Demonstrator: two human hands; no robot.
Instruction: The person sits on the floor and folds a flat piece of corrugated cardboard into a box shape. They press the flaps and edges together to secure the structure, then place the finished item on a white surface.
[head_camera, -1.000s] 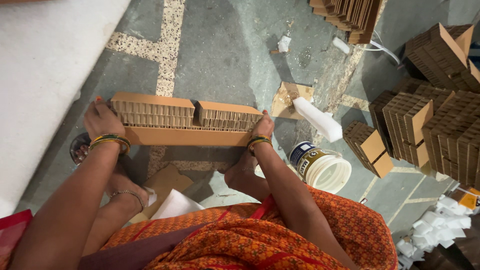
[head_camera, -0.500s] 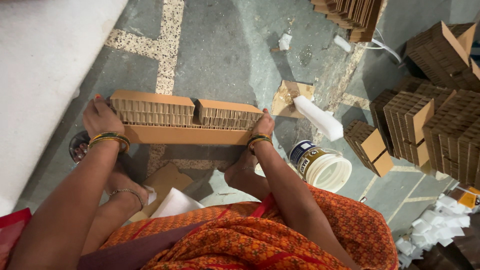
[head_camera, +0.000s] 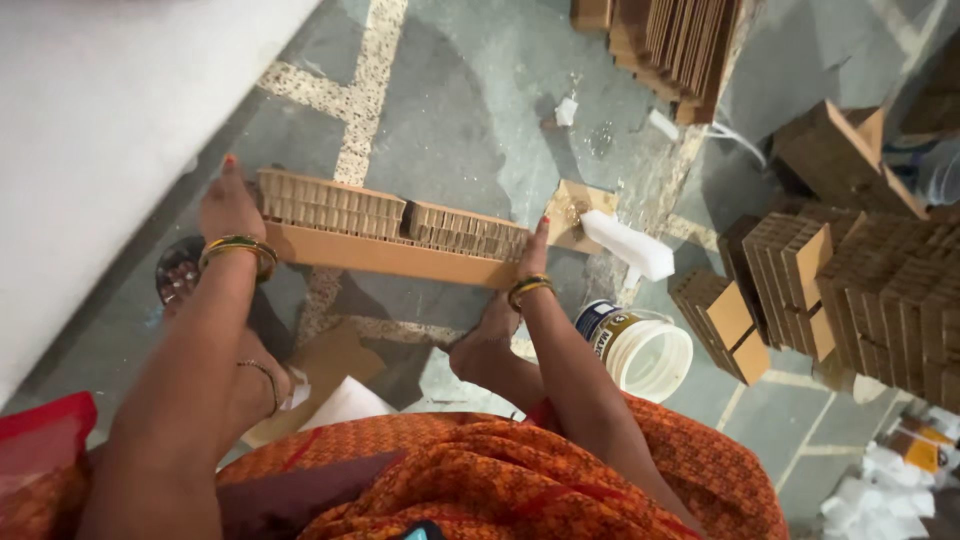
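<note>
A long row of folded brown cardboard pieces (head_camera: 390, 232) is held level above the grey floor, its corrugated edges facing up. My left hand (head_camera: 228, 205) presses flat against the row's left end. My right hand (head_camera: 536, 252) presses against its right end, fingers pointing up. The row is squeezed between both palms. Bangles circle both wrists. My bare feet show below the row, resting on the floor.
A white plastic tub (head_camera: 640, 349) stands by my right foot. A white brush-like tool (head_camera: 628, 246) lies on a cardboard scrap. Stacks of cardboard pieces (head_camera: 850, 290) fill the right side, more stacks (head_camera: 670, 45) at the top. A white wall (head_camera: 100, 120) runs along the left.
</note>
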